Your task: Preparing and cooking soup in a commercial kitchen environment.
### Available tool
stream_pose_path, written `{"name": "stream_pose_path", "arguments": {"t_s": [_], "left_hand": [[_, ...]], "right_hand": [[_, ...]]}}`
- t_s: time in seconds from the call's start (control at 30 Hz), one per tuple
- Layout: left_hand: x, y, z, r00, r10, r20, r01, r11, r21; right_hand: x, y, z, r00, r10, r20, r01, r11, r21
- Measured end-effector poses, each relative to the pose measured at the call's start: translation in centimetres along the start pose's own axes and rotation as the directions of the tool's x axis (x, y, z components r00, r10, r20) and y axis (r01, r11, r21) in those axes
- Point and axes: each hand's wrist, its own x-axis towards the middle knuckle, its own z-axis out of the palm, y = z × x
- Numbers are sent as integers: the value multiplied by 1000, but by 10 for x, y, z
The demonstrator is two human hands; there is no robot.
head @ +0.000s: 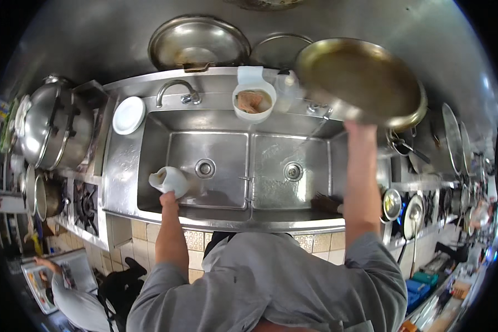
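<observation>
My left hand (pixel 169 198) grips a white jug (pixel 176 182), tilted with its mouth to the left, over the left basin (pixel 226 166) of a steel double sink. Up on the right, my right hand (pixel 360 128) holds a large round metal pan (pixel 363 79) by its lower edge. The pan is raised above the sink's back right corner and is blurred. Below my right forearm, a dark bristle brush (pixel 327 203) lies in the wet right basin (pixel 274 166). A white plastic tub (pixel 255 116) with liquid and a pinkish-brown object stands at the sink's back edge.
A curved faucet (pixel 175 84) and a stack of white plates (pixel 128 115) stand on the left. Large pans (pixel 199 37) lean against the back wall. A big lidded pot (pixel 45 128) and a burner (pixel 85 203) are further left. Another person (pixel 81 303) bends at the lower left.
</observation>
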Motion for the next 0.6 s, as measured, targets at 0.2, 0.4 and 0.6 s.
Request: {"name": "stream_pose_path", "arguments": {"t_s": [0.2, 0.4, 0.6], "left_hand": [[-211, 116, 85, 718, 12, 696, 255, 926, -278], [-280, 197, 113, 500, 99, 860, 323, 901, -291], [-258, 194, 58, 610, 274, 743, 172, 870, -462]], "right_hand": [[-146, 67, 10, 949, 312, -52, -316, 935, -158], [-210, 161, -14, 782, 619, -66, -550, 637, -540], [-196, 191, -72, 816, 565, -124, -318, 259, -912]]}}
